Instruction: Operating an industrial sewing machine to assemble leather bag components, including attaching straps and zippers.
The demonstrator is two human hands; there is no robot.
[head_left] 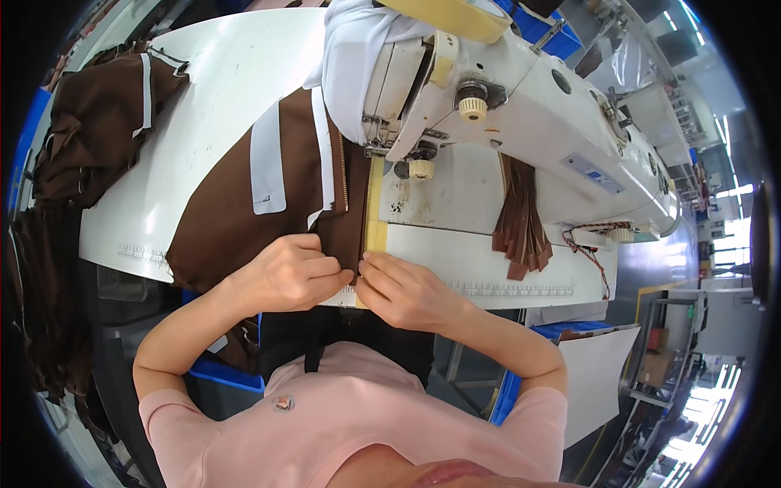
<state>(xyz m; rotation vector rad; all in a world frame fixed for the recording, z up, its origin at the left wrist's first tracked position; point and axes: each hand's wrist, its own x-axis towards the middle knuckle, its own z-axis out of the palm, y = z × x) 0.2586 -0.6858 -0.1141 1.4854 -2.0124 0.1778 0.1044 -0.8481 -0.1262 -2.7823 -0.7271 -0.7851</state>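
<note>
A brown fabric piece (228, 215) lies on the white sewing table, with pale grey strips on it and a zipper (342, 175) along its right part. Its upper right edge runs up to the needle area of a white sewing machine (521, 114). At the table's front edge my left hand (297, 272) is closed, its fingers pinching the fabric's near edge. My right hand (407, 293) pinches the same edge just to the right, beside a yellow strip (377, 228) on the table. The fingertips of both hands nearly meet; exactly what lies between them is partly hidden.
Brown strips (519, 215) hang in a bundle under the machine arm. White cloth (346, 69) covers the machine's left end, and a yellow tape roll (464, 18) sits on top. Brown garments (98, 122) are heaped at the far left. A blue bin (228, 376) stands below the table.
</note>
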